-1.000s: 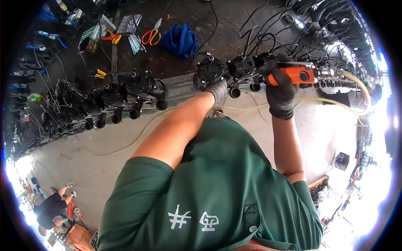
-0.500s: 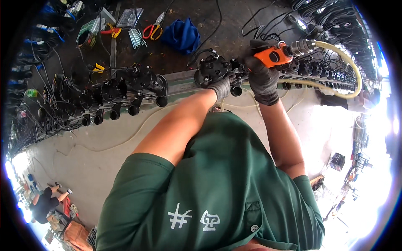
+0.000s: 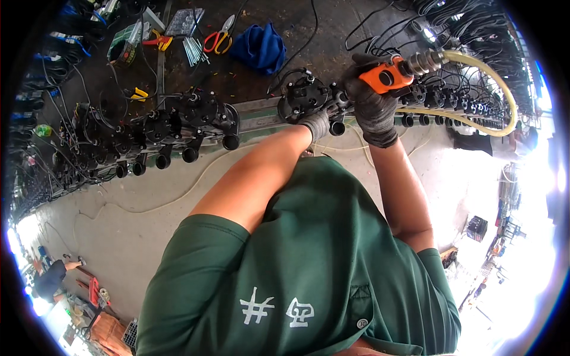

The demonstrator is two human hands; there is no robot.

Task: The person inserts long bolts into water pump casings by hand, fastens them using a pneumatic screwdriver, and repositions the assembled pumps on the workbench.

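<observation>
My right hand [image 3: 371,104], in a dark grey work glove, is wrapped round an orange air-powered driver [image 3: 386,77]. A metal coupling [image 3: 426,62] joins the tool to a pale yellow air hose [image 3: 502,77]. The tool's working end is hidden behind my glove, close to the right side of a round black pump-like unit [image 3: 303,99]. My left hand [image 3: 317,123], gloved in lighter grey, grips the near side of that unit, beside its short black pipe [image 3: 336,128]. Its fingertips are partly hidden by the unit.
Similar black units [image 3: 202,115] line the bench edge on both sides. On the dark bench [image 3: 285,35] lie a blue cloth [image 3: 259,48], scissors [image 3: 219,37], red-and-yellow pliers [image 3: 159,41], long screws [image 3: 195,52] and a yellow-handled tool [image 3: 139,95]. Another person [image 3: 50,280] is far left.
My right hand and the driver have shifted slightly left and toward the unit. The unit and my left hand have moved barely to the right. The distant person has moved left.
</observation>
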